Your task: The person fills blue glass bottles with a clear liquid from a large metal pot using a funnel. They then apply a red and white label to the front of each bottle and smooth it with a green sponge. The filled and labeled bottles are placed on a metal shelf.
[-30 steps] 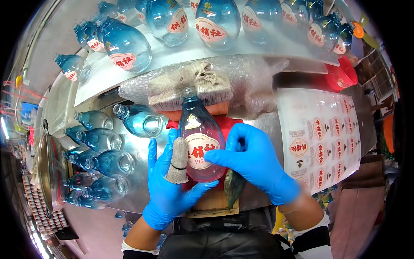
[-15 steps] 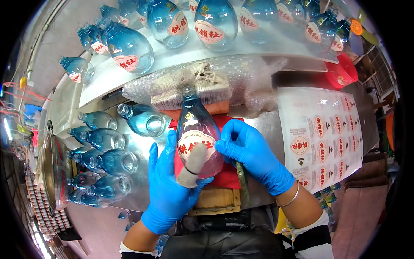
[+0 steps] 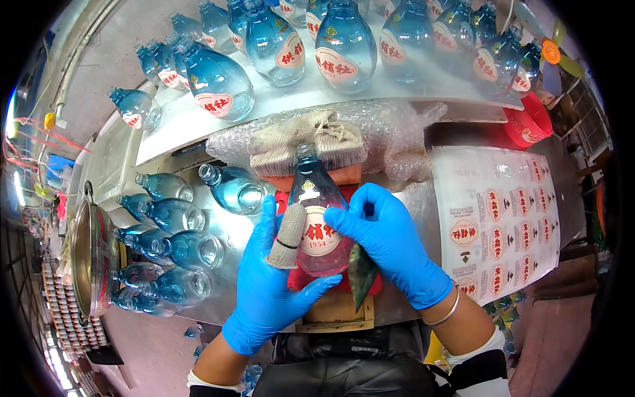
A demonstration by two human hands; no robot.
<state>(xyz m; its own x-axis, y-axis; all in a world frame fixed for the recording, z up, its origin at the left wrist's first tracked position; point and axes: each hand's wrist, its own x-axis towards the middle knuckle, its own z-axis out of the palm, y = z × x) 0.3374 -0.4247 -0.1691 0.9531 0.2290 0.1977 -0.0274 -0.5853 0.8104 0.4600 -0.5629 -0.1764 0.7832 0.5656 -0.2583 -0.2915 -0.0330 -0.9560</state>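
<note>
Bottle (image 3: 316,221), one, between left hand (image 3: 272,281) and right hand (image 3: 390,241); one cloth roll (image 3: 288,236).

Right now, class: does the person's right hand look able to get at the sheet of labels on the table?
Probably yes. The sheet of labels lies flat just to the right of the right hand, with nothing standing between them. But that hand is pressed on the bottle, so it would have to let go first.

**Around your bench**

You have labelled blue bottles (image 3: 344,46) standing on the shelf ahead; unlabelled bottles (image 3: 175,248) lying at your left; a label sheet (image 3: 509,218) at your right; bubble wrap (image 3: 397,132) beneath a folded cloth (image 3: 307,142).
</note>
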